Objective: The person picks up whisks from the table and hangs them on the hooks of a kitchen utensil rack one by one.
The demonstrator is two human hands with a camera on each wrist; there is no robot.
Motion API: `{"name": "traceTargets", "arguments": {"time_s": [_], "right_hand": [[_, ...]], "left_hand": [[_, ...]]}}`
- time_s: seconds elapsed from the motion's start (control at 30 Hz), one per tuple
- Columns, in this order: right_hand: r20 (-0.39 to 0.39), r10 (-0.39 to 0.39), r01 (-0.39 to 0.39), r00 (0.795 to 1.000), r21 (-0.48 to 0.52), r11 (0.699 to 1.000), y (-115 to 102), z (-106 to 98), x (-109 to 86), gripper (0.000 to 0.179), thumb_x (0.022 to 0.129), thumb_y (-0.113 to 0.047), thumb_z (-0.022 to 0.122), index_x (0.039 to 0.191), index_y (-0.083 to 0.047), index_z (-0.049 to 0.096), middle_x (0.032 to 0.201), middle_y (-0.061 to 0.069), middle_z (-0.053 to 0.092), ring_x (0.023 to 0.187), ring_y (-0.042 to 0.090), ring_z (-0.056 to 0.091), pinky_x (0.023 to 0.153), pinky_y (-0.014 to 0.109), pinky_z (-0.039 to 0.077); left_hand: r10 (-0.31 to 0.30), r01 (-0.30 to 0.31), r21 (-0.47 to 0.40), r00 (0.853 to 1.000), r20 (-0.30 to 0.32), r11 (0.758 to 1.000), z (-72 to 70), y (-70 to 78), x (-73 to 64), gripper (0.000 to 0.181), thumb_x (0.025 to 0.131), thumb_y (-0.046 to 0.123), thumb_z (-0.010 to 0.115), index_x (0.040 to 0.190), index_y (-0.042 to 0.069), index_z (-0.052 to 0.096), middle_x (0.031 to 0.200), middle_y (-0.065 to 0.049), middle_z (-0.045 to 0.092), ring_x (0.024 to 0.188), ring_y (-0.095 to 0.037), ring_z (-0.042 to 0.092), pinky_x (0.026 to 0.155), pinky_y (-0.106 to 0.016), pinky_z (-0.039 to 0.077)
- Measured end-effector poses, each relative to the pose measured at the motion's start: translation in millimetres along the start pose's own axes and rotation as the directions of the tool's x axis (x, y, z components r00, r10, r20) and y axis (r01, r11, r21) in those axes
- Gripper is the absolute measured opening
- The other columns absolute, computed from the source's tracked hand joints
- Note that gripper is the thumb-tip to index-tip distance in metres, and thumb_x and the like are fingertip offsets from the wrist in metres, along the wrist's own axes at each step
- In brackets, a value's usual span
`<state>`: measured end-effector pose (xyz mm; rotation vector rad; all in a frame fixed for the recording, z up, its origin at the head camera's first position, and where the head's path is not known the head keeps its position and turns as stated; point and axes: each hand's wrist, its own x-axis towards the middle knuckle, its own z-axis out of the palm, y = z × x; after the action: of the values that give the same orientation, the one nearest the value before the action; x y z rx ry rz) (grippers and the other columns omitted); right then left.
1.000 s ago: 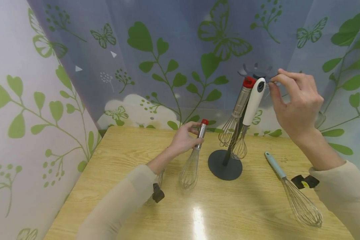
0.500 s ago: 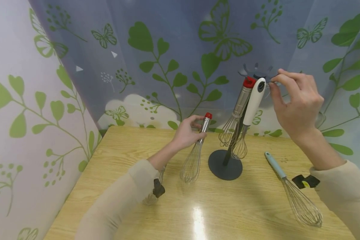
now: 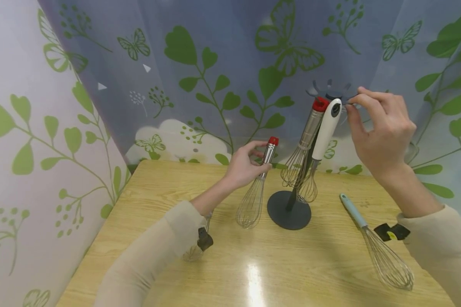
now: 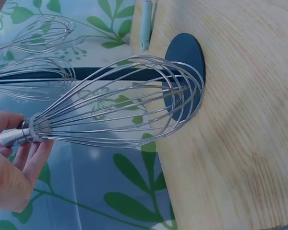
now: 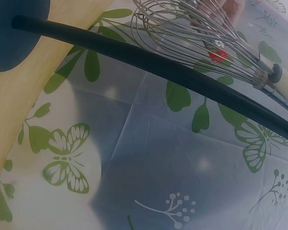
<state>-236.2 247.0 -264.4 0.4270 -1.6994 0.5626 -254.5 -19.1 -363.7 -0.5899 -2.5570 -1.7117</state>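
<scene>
In the head view my left hand (image 3: 246, 166) grips the steel handle of a red-capped balloon whisk (image 3: 252, 200). The whisk is raised and tilted, wires down, left of a dark whisk stand (image 3: 289, 210). Its wire loops (image 4: 120, 100) appear large in the left wrist view, passing in front of the stand's base. My right hand (image 3: 384, 128) pinches a hook at the stand's top between thumb and forefinger. From the stand hang another red-capped steel whisk (image 3: 308, 130) and a white-handled whisk (image 3: 325, 132), side by side. The right wrist view does not show the right fingers.
A whisk with a light blue handle (image 3: 353, 211) lies on the wooden table (image 3: 315, 264) at the right. Another whisk (image 3: 194, 252) lies partly hidden under my left forearm. A patterned curtain (image 3: 223, 55) hangs behind the table.
My left hand has lifted the whisk up and to the right, closer to the stand. The right hand keeps its pinch at the stand's top.
</scene>
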Motion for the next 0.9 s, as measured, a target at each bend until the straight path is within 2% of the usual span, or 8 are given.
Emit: {"name": "traceTargets", "arguments": {"time_s": [0.2,0.43,0.6,0.73,0.9], "right_hand": [[-0.002,0.005,-0.005,1.000,0.004,1.000,-0.5,0.3,0.4,0.016,0.098,-0.017,0.075,0.098,-0.002,0.078,0.112,0.019,0.079,0.098,0.050,0.069,0.072,0.067,0.050],[-0.004,0.020,-0.020,1.000,0.013,1.000,-0.6,0.6,-0.1,0.017,0.098,-0.019,0.075,0.098,-0.002,0.078,0.112,0.019,0.079,0.098,0.050,0.068,0.084,0.067,0.056],[-0.012,0.021,-0.021,1.000,0.008,1.000,-1.4,1.0,-0.2,0.015,0.098,-0.017,0.075,0.098,-0.003,0.079,0.112,0.018,0.079,0.099,0.049,0.069,0.078,0.058,0.056],[-0.018,0.023,-0.023,1.000,0.006,1.000,-2.0,1.3,-0.4,0.014,0.097,-0.016,0.076,0.097,-0.002,0.078,0.112,0.018,0.079,0.099,0.049,0.069,0.076,0.057,0.054],[-0.022,0.024,-0.024,0.999,0.001,1.000,-1.9,1.3,-0.7,0.016,0.098,-0.018,0.075,0.097,-0.003,0.079,0.112,0.018,0.080,0.099,0.049,0.069,0.075,0.044,0.052]], "left_hand": [[0.037,-0.037,0.009,0.999,-0.023,0.999,-0.3,7.2,0.5,0.060,0.093,0.007,0.078,0.149,0.015,0.058,0.120,-0.019,0.070,0.087,-0.031,0.078,0.068,-0.027,0.066],[0.072,-0.070,0.052,0.997,-0.031,0.996,-1.6,15.7,3.7,0.060,0.094,0.011,0.079,0.149,0.017,0.058,0.121,-0.015,0.071,0.088,-0.029,0.078,0.067,-0.026,0.064],[0.082,-0.080,0.062,0.996,-0.032,0.995,-2.2,24.2,4.6,0.061,0.094,0.011,0.079,0.150,0.018,0.057,0.123,-0.014,0.071,0.093,-0.030,0.078,0.071,-0.026,0.065],[0.100,-0.097,0.073,0.994,-0.034,0.993,-2.2,28.3,5.9,0.061,0.094,0.012,0.079,0.151,0.018,0.057,0.123,-0.013,0.072,0.092,-0.027,0.078,0.071,-0.025,0.064],[0.127,-0.123,0.086,0.991,-0.038,0.989,-2.8,33.3,7.2,0.060,0.095,0.012,0.078,0.150,0.018,0.057,0.122,-0.012,0.072,0.090,-0.025,0.077,0.070,-0.025,0.063]]}}
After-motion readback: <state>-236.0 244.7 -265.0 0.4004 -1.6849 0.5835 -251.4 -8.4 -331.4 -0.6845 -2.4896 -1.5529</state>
